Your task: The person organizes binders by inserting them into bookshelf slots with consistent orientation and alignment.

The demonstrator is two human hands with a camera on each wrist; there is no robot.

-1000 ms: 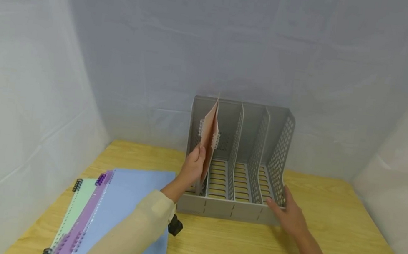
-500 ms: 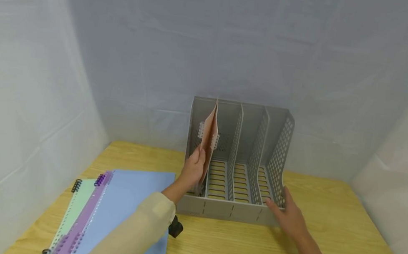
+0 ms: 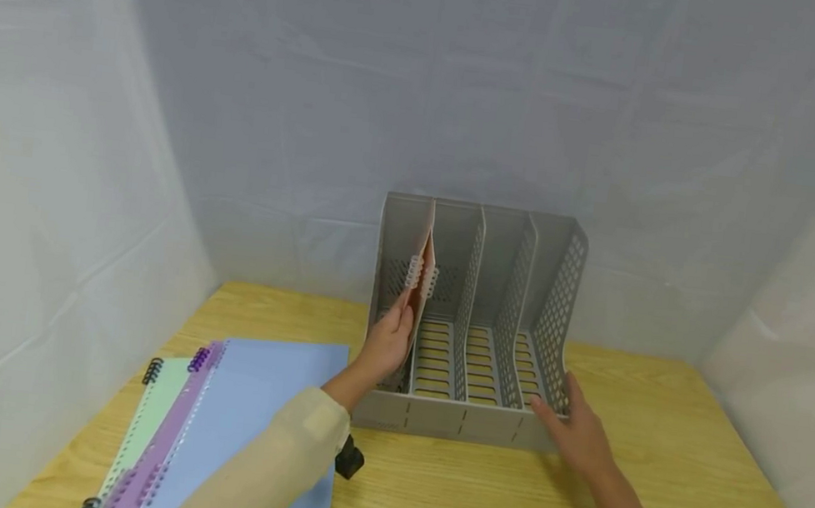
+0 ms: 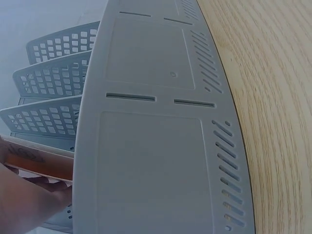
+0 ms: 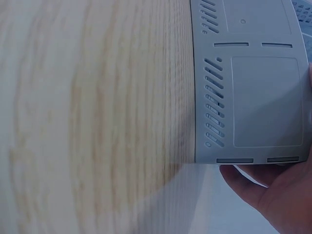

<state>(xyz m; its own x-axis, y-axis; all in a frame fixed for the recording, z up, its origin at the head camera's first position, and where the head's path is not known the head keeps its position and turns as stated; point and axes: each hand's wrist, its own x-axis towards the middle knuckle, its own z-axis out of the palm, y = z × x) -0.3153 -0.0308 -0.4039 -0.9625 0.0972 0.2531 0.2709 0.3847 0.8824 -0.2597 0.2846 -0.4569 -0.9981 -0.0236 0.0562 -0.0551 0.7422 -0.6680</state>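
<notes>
A grey file organizer (image 3: 464,422) with several upright compartments stands on the wooden table. My left hand (image 3: 385,345) reaches into its leftmost compartment and pinches a pink spiral notebook (image 3: 422,289) between thumb and fingers. The notebook stands upright along the first divider, its clear coils facing up and its covers slightly apart. From the left wrist, the notebook's orange-pink edge (image 4: 46,163) shows behind the organizer's front wall (image 4: 151,165). At the organizer's right front corner my right hand (image 3: 583,433) grips it, thumb over the front rim and fingers along the outer side wall.
Blue (image 3: 288,374), purple (image 3: 155,447) and green (image 3: 161,394) spiral notebooks lie fanned in a pile on the left of the table (image 3: 440,501). White sheeting (image 3: 502,89) hangs behind and at both sides.
The pink notebook has sunk lower in the compartment, and its left half has swung right toward the divider with my left hand. My right hand keeps its grip on the organizer.
</notes>
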